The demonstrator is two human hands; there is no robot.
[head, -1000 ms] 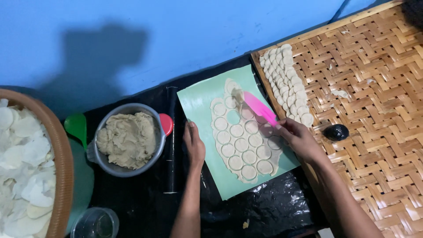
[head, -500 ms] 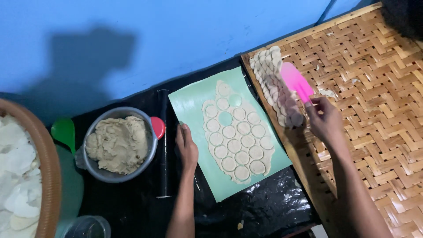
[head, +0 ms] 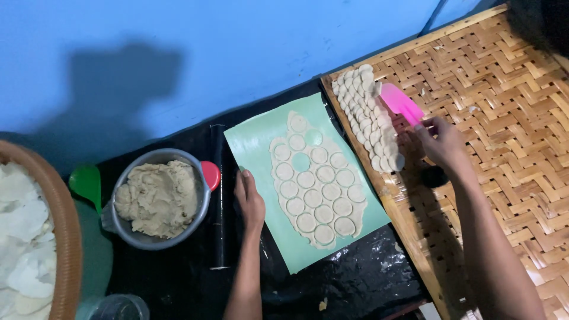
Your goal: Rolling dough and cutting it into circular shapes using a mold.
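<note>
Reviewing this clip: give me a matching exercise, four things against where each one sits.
1. pink spatula
2. metal bowl of dough
3. left hand
4. row of dough discs

A. on the black sheet, left of the green mat
B. in the right hand's grip
C. along the woven tray's left edge
D. pressing the green mat's left edge

Pairs: 1-B, 2-A, 3-D, 4-C

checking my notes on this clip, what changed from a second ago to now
The right hand carried the pink spatula off the green mat and over to the rows of dough discs on the woven bamboo tray. One more cut round is gone from the dough sheet, leaving a second hole. The left hand stays pressed on the mat's edge; the bowl of dough has not moved.
</note>
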